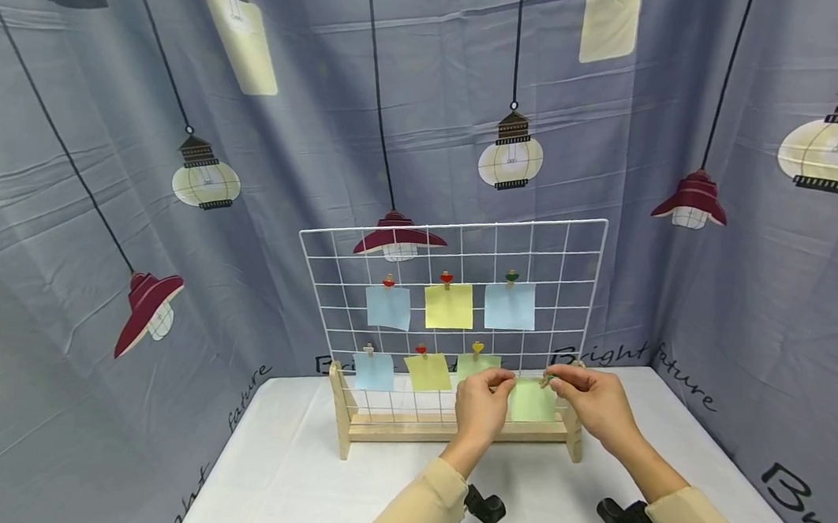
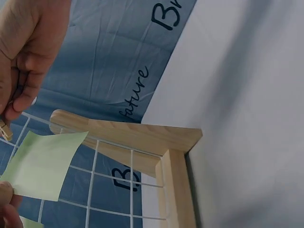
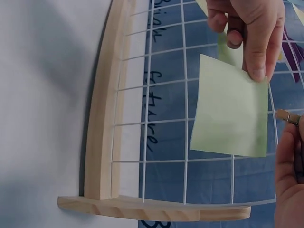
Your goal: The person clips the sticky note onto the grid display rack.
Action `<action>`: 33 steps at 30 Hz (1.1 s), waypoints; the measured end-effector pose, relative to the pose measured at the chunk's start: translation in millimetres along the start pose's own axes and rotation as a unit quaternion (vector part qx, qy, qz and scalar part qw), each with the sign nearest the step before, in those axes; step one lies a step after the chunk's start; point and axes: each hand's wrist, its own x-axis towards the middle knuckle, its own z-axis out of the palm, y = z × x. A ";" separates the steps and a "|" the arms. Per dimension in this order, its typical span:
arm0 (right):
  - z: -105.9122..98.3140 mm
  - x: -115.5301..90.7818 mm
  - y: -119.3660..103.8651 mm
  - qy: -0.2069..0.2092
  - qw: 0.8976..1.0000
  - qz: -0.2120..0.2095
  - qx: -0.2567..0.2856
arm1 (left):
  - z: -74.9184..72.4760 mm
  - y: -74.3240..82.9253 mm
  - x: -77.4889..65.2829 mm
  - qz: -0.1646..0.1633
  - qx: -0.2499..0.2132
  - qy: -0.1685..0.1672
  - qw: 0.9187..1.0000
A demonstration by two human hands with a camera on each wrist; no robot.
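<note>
A pale green sticky note (image 1: pixel 533 402) lies against the lower right of a white wire grid (image 1: pixel 562 301). My left hand (image 1: pixel 483 405) pinches that note (image 3: pixel 230 111) by its upper corner between thumb and finger. Just right of it, my right hand (image 1: pixel 593 398) pinches a small wooden clothespin (image 1: pixel 546 379). In the right wrist view the clothespin (image 3: pixel 288 116) stands apart from the note's edge. The left wrist view shows the clothespin (image 2: pixel 5 131) beyond the note (image 2: pixel 42 166). Part of another green note (image 1: pixel 476 365) is hidden behind my left hand.
Blue notes (image 1: pixel 388 307) and yellow notes (image 1: pixel 448 306) hang clipped on the grid by clothespins with hearts. A wooden stand (image 1: pixel 403 429) holds the grid on a white table (image 1: pixel 294 476). Behind it hangs a grey-blue curtain (image 1: pixel 289 168) printed with lamps.
</note>
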 end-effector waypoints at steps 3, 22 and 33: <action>-0.5 3.0 -0.1 0.007 1.000 0.002 -0.001 | -0.2 1.9 2.5 -0.004 -0.011 -0.001 1.000; -0.6 19.7 -4.7 0.078 0.997 -0.006 -0.011 | 10.8 9.5 15.6 -0.040 -0.060 0.016 0.997; 7.7 29.7 -8.8 0.111 0.994 -0.006 -0.010 | 13.0 14.2 21.6 -0.055 -0.031 0.051 0.997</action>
